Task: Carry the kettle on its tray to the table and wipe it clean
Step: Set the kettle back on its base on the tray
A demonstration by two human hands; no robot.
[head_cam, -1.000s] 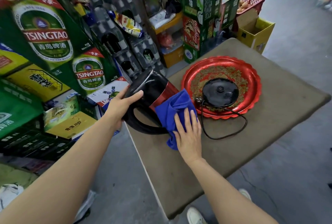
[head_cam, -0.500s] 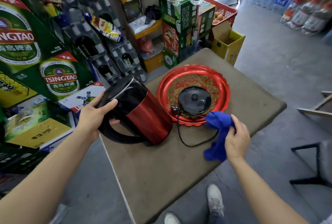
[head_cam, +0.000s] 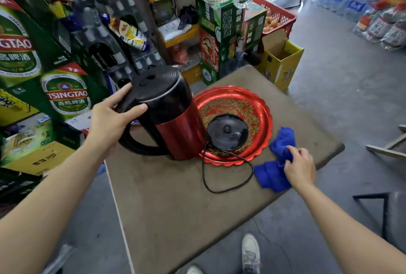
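Red kettle (head_cam: 175, 128), one tray (head_cam: 262, 109), one cloth (head_cam: 272, 172)

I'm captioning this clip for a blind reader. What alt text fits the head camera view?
A person's left hand steadies a red and black electric kettle on a brown table, while the right hand rests on a crumpled blue cloth. Beside the kettle, a round red tray holds the black kettle base.

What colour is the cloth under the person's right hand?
Bright blue cloth, clearest in the head view.
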